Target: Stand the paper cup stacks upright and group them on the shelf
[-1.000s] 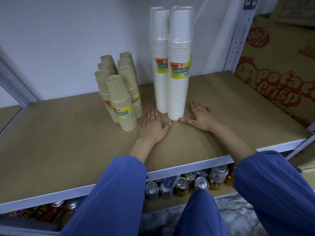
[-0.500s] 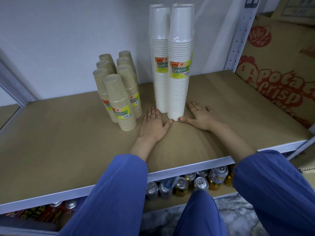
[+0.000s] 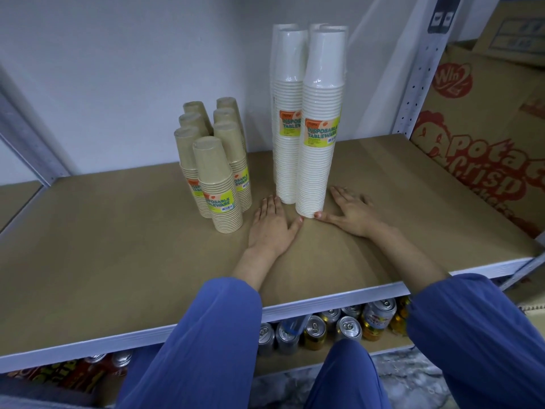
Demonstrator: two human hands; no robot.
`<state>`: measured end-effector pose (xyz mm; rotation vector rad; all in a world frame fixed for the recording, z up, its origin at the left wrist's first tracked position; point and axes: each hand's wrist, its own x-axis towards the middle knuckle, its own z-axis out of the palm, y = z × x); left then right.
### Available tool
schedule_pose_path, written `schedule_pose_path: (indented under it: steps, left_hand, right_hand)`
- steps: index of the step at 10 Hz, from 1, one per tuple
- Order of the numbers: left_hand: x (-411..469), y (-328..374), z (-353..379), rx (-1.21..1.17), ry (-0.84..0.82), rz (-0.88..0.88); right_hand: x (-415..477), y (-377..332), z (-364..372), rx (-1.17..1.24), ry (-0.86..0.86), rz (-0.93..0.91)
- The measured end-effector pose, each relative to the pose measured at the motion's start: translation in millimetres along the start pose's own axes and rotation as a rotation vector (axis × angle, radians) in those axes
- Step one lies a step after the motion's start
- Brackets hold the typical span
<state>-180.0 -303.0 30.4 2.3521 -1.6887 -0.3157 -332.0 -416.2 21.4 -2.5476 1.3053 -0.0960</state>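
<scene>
Tall white paper cup stacks [image 3: 320, 128]: upright, long axis vertical, dead ahead between hands, mid-rear of brown board shelf [image 3: 118, 246].
Left hand [image 3: 272, 224]: flat, fingers straight, empty, just left of base.
Right hand [image 3: 351, 211]: flat, empty, thumb apparently touching front stack base; nearer.
Short brown paper cup stacks [image 3: 218, 178]: upright, grouped just left.
Open room rightward.

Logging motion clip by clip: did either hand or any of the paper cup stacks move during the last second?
Nothing visibly changed. The left hand and the right hand lie flat and open on the brown shelf board at the foot of the tall white paper cup stacks, holding nothing. Those and the short brown paper cup stacks stand upright in two separate groups, as before.
</scene>
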Motion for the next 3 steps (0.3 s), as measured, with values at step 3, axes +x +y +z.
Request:
schedule_pose_path:
  steps: [3]
  left_hand:
    - [-57,-5,7,-0.095,0.034,0.156]
  right_hand:
    - [-52,-2,-2,0.236,0.195,0.014]
